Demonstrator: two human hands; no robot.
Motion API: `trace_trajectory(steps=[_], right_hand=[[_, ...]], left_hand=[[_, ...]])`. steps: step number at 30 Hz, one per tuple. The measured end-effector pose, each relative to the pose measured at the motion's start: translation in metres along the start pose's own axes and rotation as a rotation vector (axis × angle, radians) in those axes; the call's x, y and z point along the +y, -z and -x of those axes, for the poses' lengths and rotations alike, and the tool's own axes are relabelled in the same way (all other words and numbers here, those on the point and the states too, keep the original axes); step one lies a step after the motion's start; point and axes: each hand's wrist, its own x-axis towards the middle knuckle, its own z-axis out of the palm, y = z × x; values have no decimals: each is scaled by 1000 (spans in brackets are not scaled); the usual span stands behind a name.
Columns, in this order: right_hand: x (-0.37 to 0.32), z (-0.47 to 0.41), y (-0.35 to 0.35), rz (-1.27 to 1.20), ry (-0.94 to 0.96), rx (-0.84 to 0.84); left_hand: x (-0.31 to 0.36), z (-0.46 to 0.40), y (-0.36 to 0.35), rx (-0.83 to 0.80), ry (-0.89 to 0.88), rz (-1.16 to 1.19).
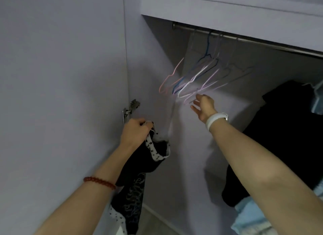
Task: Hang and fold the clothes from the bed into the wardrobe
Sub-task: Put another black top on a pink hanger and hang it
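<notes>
Our left hand (133,131) grips a black patterned garment (138,168). Our right hand (203,106), fingers spread, reaches at the blurred hangers (190,77) on the rail (244,38).

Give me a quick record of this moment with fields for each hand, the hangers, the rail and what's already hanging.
left hand: grips a black garment with white star-patterned trim
right hand: fingers spread, reaching up to the hangers, holding nothing
hangers: bunch of thin empty wire hangers, pink, blue and white, blurred, hooked on the rail
rail: metal wardrobe rail under the top shelf
already hanging: dark clothes at right
</notes>
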Motion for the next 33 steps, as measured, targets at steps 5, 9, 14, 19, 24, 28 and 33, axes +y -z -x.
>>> trace_trajectory(steps=[5,9,14,19,24,28,33], right_hand=[[-12,-33,-31,-4,-48,17],[-10,-41,-35,-11,25,133],[-13,-30,-15,2,93,134],[-19,-15,22,29,156,92],[-35,-7,49,97,147,76],[-19,17,64,80,164,40],[52,79,99,107,213,-19]], left_hand=[[-5,-32,6,40,0,33],[-10,-41,7,48,-5,32],[-6,-36,0,-16,-50,-8],[-3,-23,-13,-104,-92,-70],[-1,-9,-27,-137,-106,-118],[8,-6,-36,-155,-151,-124],[5,11,-48,-150,-181,-165]])
